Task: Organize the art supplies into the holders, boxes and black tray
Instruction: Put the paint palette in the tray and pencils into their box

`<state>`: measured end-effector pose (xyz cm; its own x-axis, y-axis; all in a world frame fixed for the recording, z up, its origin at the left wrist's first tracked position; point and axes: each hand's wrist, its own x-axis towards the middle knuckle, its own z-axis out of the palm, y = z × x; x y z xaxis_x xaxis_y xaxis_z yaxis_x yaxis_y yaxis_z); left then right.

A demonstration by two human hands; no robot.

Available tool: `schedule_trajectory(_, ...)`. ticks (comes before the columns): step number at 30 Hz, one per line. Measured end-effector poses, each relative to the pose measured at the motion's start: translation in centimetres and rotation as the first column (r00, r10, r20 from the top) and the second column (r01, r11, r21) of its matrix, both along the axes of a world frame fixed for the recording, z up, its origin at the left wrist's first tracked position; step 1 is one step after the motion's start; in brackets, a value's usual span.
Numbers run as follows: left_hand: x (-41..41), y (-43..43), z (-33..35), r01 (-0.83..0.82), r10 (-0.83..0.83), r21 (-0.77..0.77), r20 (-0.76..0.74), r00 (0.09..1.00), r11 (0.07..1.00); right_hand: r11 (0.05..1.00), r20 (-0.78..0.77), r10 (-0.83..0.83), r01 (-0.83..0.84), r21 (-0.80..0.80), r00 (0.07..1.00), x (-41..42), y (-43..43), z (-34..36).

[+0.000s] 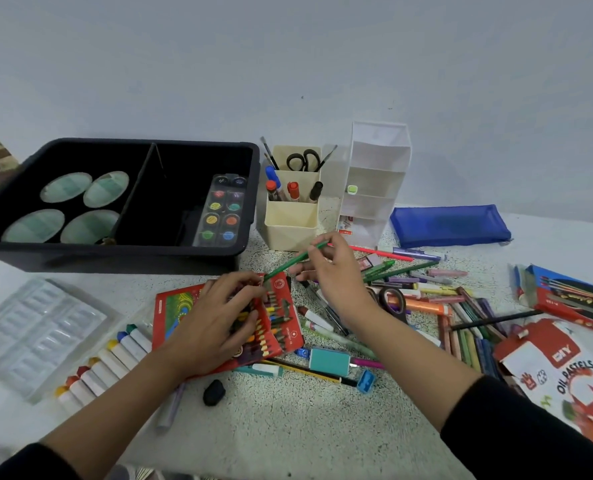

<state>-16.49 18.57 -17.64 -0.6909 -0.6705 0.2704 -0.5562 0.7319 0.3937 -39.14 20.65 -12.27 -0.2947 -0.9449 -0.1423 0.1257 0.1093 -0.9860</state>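
Head view: one red pencil box (219, 327) lies open on the tabletop (288, 427), serving as reference point.

- Left hand (215, 323): rests on the box, fingers spread and pressing on the pencil row, gripping nothing.
- Right hand (333, 271): just right of the box, thumb and fingers pinched on one green pencil (295, 259). The pencil slants, its lower end at the box's far right corner.
- Black tray (115, 258): one, behind and left of the box. It contains four oval palettes (66, 187) and one watercolour set (220, 211).
- Cream holder (290, 226): one, directly behind the box, with one pair of black scissors (303, 160) inside. One white tiered holder (374, 181) stands farther right.
- Blue pouch (449, 225): one, far right of the box.
- Black eraser (214, 392): one, in front of the box.
- Blue sharpener (366, 381): one, in front and right of the box.
- Loose pens and pastels: right of the box, too tangled to count.
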Motion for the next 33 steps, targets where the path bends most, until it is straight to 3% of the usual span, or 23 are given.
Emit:
schedule_trajectory(5, 0.0, 0.0, 0.0, -0.007, 0.007, -0.009, 0.010, 1.000, 1.000, 0.971, -0.044, 0.122, -0.110, 0.214, 0.992, -1.2, -1.3, 0.2)
schedule_trajectory(11, -0.1, 0.1, 0.4, 0.022, -0.023, -0.055, -0.023, 0.999, 0.998, 0.891, -0.321, 0.312, -0.158, 0.425, 0.894, -0.8, -1.4, 0.0)
schedule_trajectory(15, -0.1, 0.0, 0.2, 0.001, -0.002, -0.060, -0.020, 1.000, 0.998, 0.964, -0.597, 0.212, -0.063, 0.260, 0.774, -0.3, -0.9, -0.5)
schedule_trajectory(20, -0.3, -0.2, 0.0, -0.059, 0.059, -0.058, -0.001, 0.998, 0.997, 0.998, -0.623, 0.023, 0.022, 0.064, 0.782, 0.1, -0.2, -2.0)
schedule_trajectory(26, -0.4, -0.4, -0.2, -0.022, 0.023, -0.025, 0.040, 0.999, 0.999, 0.987, -0.740, 0.147, -0.142, 0.070, 0.656, 1.1, -0.5, -2.7)
schedule_trajectory(33, -0.8, -0.4, 0.0, 0.070, -0.069, -0.032, 0.015, 0.997, 0.997, 0.980, -0.855, 0.138, -0.192, 0.045, 0.499, 1.2, 0.0, -3.0)
